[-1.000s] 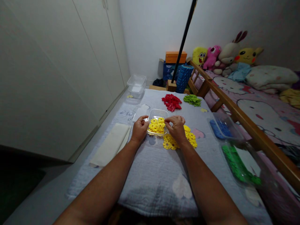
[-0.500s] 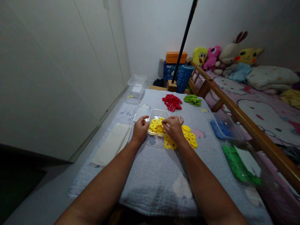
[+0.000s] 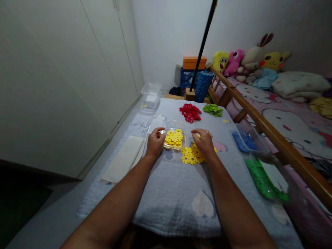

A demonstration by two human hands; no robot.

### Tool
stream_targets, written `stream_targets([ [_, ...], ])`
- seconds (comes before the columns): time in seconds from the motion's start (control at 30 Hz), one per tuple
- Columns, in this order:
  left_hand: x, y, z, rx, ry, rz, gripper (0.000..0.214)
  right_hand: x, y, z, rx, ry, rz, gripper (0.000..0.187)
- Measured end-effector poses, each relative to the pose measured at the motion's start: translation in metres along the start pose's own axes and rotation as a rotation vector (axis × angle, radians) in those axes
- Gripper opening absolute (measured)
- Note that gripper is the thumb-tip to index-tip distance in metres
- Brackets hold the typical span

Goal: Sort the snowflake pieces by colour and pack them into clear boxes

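Note:
A clear plastic container (image 3: pixel 183 141) on the cloth-covered table holds several yellow snowflake discs (image 3: pixel 173 138). My left hand (image 3: pixel 156 141) is closed on the container's left rim, thumb and fingers around its edge. To the right of the container, my right hand (image 3: pixel 203 141) hovers over a loose pile of yellow snowflake discs (image 3: pixel 190 155) and hides part of it. Its thumb and index finger point left, slightly apart, with nothing visible between them. Just behind my left hand lies a clear plastic lid (image 3: pixel 157 123).
Red pieces (image 3: pixel 190 112) and light green pieces (image 3: pixel 212 110) lie in piles at the back. Boxes of blue pieces (image 3: pixel 243 141) and green pieces (image 3: pixel 264 180) stand along the right. A clear container (image 3: pixel 151 93) sits back left; folded off-white sheets (image 3: pixel 124 159) lie left. A wooden bed rail (image 3: pixel 280 138) borders the right.
My right hand has moved right, from above the container to over the loose yellow pile. Its pinch has loosened. My left hand stays at the container's rim.

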State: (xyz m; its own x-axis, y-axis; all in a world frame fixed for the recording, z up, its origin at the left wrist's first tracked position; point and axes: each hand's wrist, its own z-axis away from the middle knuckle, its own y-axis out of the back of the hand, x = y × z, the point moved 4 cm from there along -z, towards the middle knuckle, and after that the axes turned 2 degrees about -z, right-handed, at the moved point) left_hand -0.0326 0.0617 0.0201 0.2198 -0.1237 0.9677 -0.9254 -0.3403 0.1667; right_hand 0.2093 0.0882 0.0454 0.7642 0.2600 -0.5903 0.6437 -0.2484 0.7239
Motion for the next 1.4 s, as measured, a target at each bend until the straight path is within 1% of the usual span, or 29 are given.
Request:
stream_targets([
  [0.13, 0.000, 0.000, -0.001, 0.014, 0.001, -0.001, 0.033, 0.003, -0.002, 0.007, -0.208, 0.021, 0.135, 0.022],
  [0.23, 0.000, 0.001, -0.001, 0.034, 0.004, 0.005, 0.032, -0.003, -0.003, 0.020, -0.329, 0.112, 0.214, 0.023],
  [0.3, 0.000, 0.002, -0.002, 0.043, 0.007, 0.007, 0.031, -0.011, -0.003, 0.033, -0.383, 0.191, 0.248, 0.028],
  [0.4, 0.001, 0.002, -0.002, 0.048, 0.010, 0.002, 0.030, -0.025, -0.007, 0.056, -0.417, 0.276, 0.292, 0.043],
  [0.47, 0.000, 0.002, -0.002, 0.046, 0.010, 0.004, 0.030, -0.031, -0.011, 0.069, -0.417, 0.305, 0.318, 0.050],
  [0.5, 0.000, 0.001, -0.002, 0.044, 0.010, 0.008, 0.030, -0.032, -0.013, 0.074, -0.412, 0.315, 0.328, 0.051],
  [0.57, -0.002, 0.001, -0.002, 0.038, 0.010, 0.016, 0.030, -0.032, -0.016, 0.078, -0.388, 0.323, 0.345, 0.047],
  [0.67, -0.003, 0.002, -0.003, 0.034, 0.005, 0.018, 0.030, -0.025, -0.017, 0.075, -0.325, 0.308, 0.375, 0.036],
  [0.73, -0.002, 0.002, -0.003, 0.033, 0.005, 0.017, 0.029, -0.019, -0.016, 0.070, -0.283, 0.293, 0.386, 0.033],
  [0.9, 0.000, 0.001, -0.002, 0.022, 0.008, 0.011, 0.030, -0.007, -0.009, 0.062, -0.153, 0.228, 0.390, 0.046],
  [0.97, -0.001, 0.001, -0.001, 0.020, 0.009, 0.007, 0.031, -0.003, -0.006, 0.060, -0.107, 0.184, 0.394, 0.047],
  [1.07, -0.002, 0.000, -0.002, 0.011, 0.016, 0.004, 0.032, 0.001, -0.002, 0.057, -0.084, 0.143, 0.374, 0.035],
  [1.2, -0.002, 0.000, -0.003, -0.003, 0.011, 0.004, 0.033, 0.003, -0.002, 0.055, -0.078, 0.145, 0.331, 0.021],
  [1.3, 0.000, 0.000, -0.002, -0.003, 0.014, -0.002, 0.033, 0.004, 0.000, 0.054, -0.054, 0.144, 0.307, 0.016],
  [1.4, 0.001, 0.000, -0.001, -0.014, 0.014, -0.006, 0.035, 0.005, 0.002, 0.053, -0.073, 0.126, 0.285, 0.017],
])
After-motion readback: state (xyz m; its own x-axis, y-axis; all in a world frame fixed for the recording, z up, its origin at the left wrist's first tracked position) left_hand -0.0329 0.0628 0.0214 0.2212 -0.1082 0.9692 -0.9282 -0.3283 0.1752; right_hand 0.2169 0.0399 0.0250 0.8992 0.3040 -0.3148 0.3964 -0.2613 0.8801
